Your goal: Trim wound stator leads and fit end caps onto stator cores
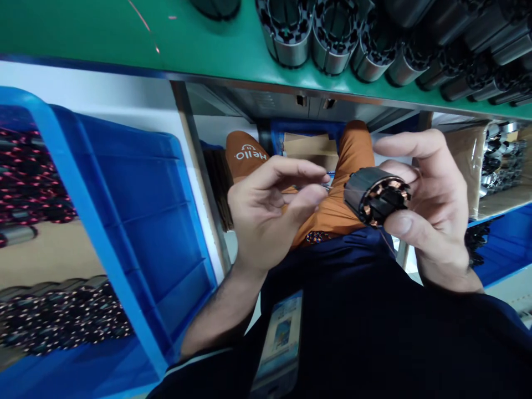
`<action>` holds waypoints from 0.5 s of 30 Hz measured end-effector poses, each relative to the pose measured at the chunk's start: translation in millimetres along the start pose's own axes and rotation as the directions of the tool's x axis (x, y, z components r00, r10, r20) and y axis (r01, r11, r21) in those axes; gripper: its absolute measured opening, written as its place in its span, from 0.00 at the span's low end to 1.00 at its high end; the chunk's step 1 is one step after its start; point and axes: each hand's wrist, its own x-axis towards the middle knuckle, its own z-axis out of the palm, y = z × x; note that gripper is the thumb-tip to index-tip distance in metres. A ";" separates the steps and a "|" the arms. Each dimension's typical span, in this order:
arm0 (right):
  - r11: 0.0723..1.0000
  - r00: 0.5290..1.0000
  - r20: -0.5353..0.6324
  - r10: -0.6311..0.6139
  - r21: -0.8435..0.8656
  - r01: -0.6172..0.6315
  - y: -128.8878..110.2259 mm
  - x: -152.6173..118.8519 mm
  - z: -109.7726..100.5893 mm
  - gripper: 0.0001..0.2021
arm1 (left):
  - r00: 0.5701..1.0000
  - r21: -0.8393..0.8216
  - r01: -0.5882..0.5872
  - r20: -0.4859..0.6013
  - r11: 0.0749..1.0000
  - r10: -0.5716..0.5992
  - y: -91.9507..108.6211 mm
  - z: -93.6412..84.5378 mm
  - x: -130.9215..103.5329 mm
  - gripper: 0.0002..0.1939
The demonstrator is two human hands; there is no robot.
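Observation:
My right hand (444, 216) grips a motor stator (366, 194) between thumb and fingers. This stator is a short metal cylinder with black slotted insulation, and copper windings show at the end turned toward me. Left of it, my left hand (270, 210) is closed in a pinch, thumb and fingertips close together, apart from the stator's body. A thin wire (327, 187) shows faintly at those fingertips and seems to run toward the stator. Its exact path is hard to make out. Both hands are held above my lap.
Several stators (332, 39) stand in rows on the green bench top (103, 39). At left, a blue crate (141, 183) stands beside many wound stators (62, 316). On the right, a cardboard box (469, 172) holds metal parts, with a blue bin (507, 244) below.

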 end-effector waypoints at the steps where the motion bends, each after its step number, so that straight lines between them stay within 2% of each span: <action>1: 1.000 1.000 0.002 -0.003 0.000 0.003 1.0 0.4 0.8 0.31 | 0.999 -0.018 -0.010 0.039 1.000 0.011 6.5 -0.6 -1.4 0.12; 4: 0.999 0.999 -0.015 -0.032 -0.037 0.031 5.0 0.7 1.2 0.33 | 0.986 -0.062 -0.040 0.159 0.997 0.049 22.8 -1.9 -2.8 0.20; 7: 0.990 0.997 -0.056 -0.048 -0.135 0.040 8.2 0.6 -0.3 0.35 | 0.984 0.007 -0.139 0.110 0.990 0.138 29.6 1.1 -1.4 0.22; 10: 0.970 0.987 -0.144 -0.071 -0.241 0.035 10.1 0.4 -0.7 0.34 | 0.973 0.133 -0.230 0.010 0.964 0.230 32.2 7.4 0.6 0.17; 11: 0.965 0.982 -0.163 -0.092 -0.258 0.048 10.6 0.2 -0.5 0.33 | 0.973 0.161 -0.228 -0.002 0.960 0.231 33.2 9.3 1.1 0.13; 15: 0.952 0.973 -0.181 -0.146 -0.292 0.088 11.9 -1.2 0.1 0.31 | 0.991 0.214 -0.137 0.038 0.967 0.132 37.9 13.8 1.3 0.05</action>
